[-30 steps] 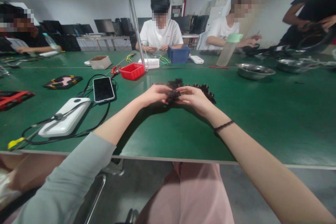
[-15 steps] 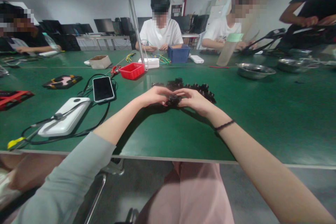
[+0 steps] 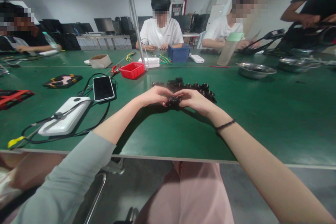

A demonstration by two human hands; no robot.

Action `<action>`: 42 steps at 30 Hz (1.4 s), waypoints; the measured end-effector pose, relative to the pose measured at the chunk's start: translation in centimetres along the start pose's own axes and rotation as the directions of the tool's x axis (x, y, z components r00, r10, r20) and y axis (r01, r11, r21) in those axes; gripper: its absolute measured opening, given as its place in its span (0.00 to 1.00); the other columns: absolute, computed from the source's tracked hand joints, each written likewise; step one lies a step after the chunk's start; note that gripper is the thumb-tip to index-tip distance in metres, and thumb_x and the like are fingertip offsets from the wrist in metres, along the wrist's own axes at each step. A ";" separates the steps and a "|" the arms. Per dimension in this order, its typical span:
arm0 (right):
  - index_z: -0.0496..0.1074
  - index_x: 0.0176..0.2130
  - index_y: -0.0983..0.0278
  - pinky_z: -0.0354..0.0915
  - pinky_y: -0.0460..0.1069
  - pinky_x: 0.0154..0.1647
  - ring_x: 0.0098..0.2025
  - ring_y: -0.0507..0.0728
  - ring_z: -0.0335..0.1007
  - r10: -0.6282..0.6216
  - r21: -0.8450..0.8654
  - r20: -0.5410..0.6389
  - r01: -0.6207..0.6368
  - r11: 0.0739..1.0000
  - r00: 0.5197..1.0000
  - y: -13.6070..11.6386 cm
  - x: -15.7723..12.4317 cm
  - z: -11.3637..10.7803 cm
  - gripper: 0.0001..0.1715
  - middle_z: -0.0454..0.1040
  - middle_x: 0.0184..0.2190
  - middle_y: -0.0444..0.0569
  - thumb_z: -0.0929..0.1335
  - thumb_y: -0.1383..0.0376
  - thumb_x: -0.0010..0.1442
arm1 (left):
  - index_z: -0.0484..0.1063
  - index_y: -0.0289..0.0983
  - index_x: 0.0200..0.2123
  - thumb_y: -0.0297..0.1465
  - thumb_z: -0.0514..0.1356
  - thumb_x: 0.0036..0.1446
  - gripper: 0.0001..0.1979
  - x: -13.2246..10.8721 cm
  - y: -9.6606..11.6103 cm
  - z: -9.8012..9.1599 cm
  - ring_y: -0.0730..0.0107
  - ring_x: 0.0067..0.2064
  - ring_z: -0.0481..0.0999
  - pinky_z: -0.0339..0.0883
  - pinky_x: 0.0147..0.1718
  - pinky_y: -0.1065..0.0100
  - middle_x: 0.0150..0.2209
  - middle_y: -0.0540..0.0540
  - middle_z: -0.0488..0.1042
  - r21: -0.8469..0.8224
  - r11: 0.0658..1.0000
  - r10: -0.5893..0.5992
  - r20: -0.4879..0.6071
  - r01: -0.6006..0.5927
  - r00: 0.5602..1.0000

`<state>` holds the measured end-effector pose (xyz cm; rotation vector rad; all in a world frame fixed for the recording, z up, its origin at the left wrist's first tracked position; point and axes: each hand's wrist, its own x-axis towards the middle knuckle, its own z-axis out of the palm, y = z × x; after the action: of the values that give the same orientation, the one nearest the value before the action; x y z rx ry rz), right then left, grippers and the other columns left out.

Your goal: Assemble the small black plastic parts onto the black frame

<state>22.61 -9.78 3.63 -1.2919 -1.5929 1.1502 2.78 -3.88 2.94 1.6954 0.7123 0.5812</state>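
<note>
My left hand point(image 3: 153, 96) and my right hand point(image 3: 194, 100) meet over the green table point(image 3: 168, 133), both pinched on one small black part point(image 3: 173, 101) held between their fingertips. The fingers of both hands curl round it, so most of the part is hidden. Just behind the hands lies a pile of several similar black parts point(image 3: 193, 87) on the table. A dark band sits on my right wrist.
A phone point(image 3: 103, 88), a white power bank point(image 3: 65, 115) with black cables, a red bin point(image 3: 132, 70), a blue bin point(image 3: 179, 53), a cardboard box point(image 3: 100, 61), a bottle point(image 3: 228, 49) and metal bowls point(image 3: 256, 70) stand about. Other people work at the far side.
My hands have sunk slightly toward the table with the black part still between them. The person at the far right has shifted a dark object.
</note>
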 end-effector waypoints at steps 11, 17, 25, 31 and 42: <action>0.78 0.32 0.65 0.68 0.45 0.35 0.32 0.53 0.72 -0.043 -0.049 0.026 0.044 0.998 0.999 0.2 0.2 -0.1 0.21 0.79 0.29 0.45 0.67 0.83 0.39 | 0.78 0.31 0.39 0.20 0.62 0.43 0.17 0.3 -0.6 -0.3 0.77 0.27 0.76 0.73 0.28 0.74 0.33 0.47 0.79 0.008 1.000 0.015 0.052 -0.015 0.999; 0.78 0.32 0.66 0.67 0.45 0.31 0.30 0.51 0.71 -0.038 -0.041 0.040 0.040 0.998 0.998 0.4 0.2 -0.1 0.21 0.78 0.28 0.45 0.68 0.83 0.39 | 0.78 0.32 0.41 0.21 0.63 0.43 0.18 0.3 -0.8 -0.4 0.77 0.28 0.76 0.72 0.29 0.74 0.35 0.47 0.80 0.020 1.000 0.006 0.071 -0.008 0.997; 0.77 0.33 0.66 0.67 0.44 0.31 0.30 0.52 0.71 -0.054 -0.103 0.047 0.058 0.993 0.997 0.6 0.2 -0.1 0.20 0.78 0.29 0.46 0.69 0.83 0.40 | 0.79 0.31 0.41 0.21 0.64 0.43 0.18 0.2 -0.6 -0.4 0.78 0.28 0.74 0.70 0.30 0.75 0.32 0.47 0.79 0.001 0.999 -0.033 0.068 0.033 0.997; 0.77 0.34 0.66 0.69 0.45 0.33 0.32 0.53 0.74 -0.077 -0.113 0.069 0.085 0.990 0.995 0.8 0.3 -0.2 0.20 0.79 0.30 0.46 0.69 0.82 0.40 | 0.79 0.31 0.41 0.22 0.64 0.42 0.18 0.3 -0.9 -0.4 0.77 0.29 0.75 0.70 0.30 0.75 0.33 0.47 0.79 -0.011 0.999 -0.043 0.059 0.044 0.997; 0.77 0.32 0.64 0.72 0.49 0.41 0.37 0.56 0.77 -0.099 -0.111 0.035 0.102 0.989 0.995 0.1 0.2 -0.5 0.20 0.81 0.32 0.48 0.67 0.82 0.41 | 0.79 0.31 0.41 0.21 0.64 0.43 0.18 0.3 -0.9 -0.3 0.78 0.29 0.74 0.69 0.31 0.75 0.34 0.46 0.80 -0.008 0.997 -0.074 0.045 0.075 0.996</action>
<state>23.07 -9.50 3.71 -1.2557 -1.7457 1.0348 2.65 -3.31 2.14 1.6610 0.7366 0.4922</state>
